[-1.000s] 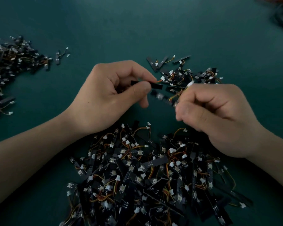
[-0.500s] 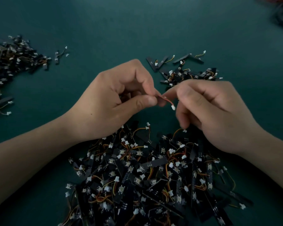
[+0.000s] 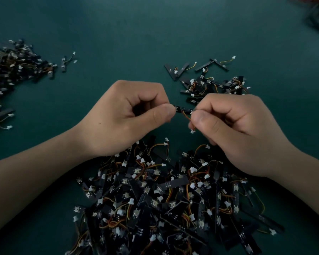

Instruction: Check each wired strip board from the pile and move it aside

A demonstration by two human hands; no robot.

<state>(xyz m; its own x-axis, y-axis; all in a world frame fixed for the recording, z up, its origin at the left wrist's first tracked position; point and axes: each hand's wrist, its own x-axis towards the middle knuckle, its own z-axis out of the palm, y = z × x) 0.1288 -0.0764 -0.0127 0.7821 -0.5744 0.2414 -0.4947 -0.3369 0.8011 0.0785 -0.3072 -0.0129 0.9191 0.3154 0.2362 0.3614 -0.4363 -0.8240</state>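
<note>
Fingers [image 3: 162, 113] have drawn apart, the strip board [image 3: 184, 108] now stretched between them.

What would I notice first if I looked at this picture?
Two hands meet in the middle: the left hand and the right hand pinch a little black strip with an orange wire between them. Just below them lies a big tangled pile of the same strips, dotted with white plugs. A small heap sits behind the right hand, and a wider heap sits at the left edge of the green table.
</note>
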